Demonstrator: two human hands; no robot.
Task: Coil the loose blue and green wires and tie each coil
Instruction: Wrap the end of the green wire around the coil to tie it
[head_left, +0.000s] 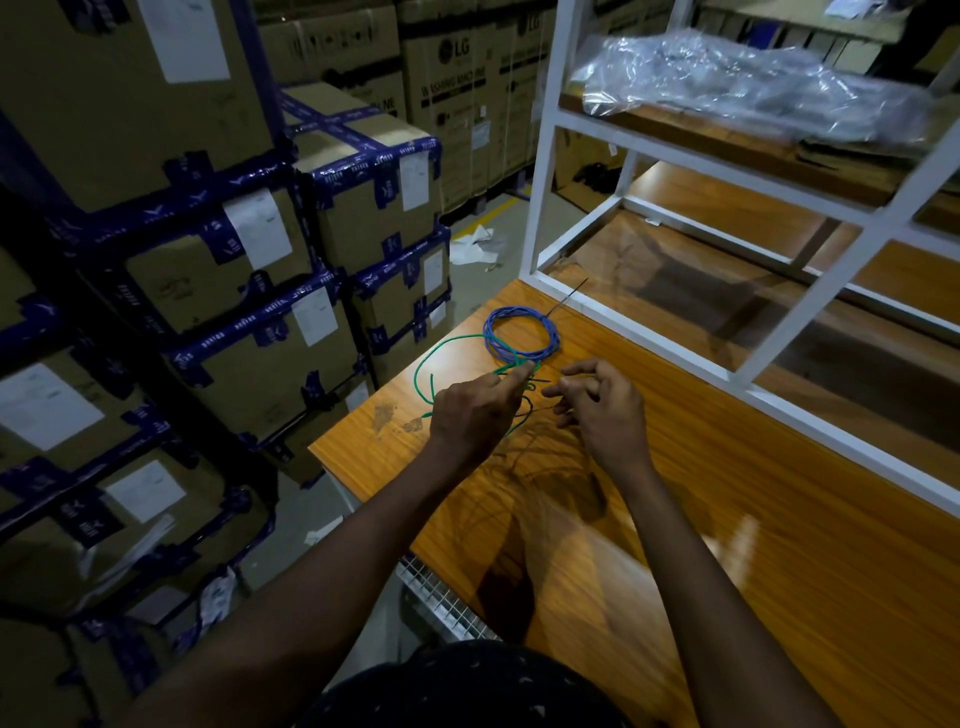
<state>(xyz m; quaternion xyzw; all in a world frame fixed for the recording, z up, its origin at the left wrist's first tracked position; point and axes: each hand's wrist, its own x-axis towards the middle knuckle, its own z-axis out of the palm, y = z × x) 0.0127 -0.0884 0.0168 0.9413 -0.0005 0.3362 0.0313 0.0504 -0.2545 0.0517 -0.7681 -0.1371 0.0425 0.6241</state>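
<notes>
A blue wire coil (521, 332) lies flat on the wooden table (727, 519), with a thin dark tie (566, 298) sticking out at its far side. A loose green wire (441, 347) loops from the coil's near edge toward the table's left edge. My left hand (470, 415) pinches the green wire between thumb and forefinger just in front of the blue coil. My right hand (602, 405) hovers beside it, fingers curled, apparently around a thin dark strand; whether it grips it is unclear.
A white metal shelf frame (540, 171) stands on the table's far side, with a clear plastic bag (748, 83) on its upper shelf. Stacked cardboard boxes (249, 291) with blue tape fill the left. The table's left edge drops to the floor.
</notes>
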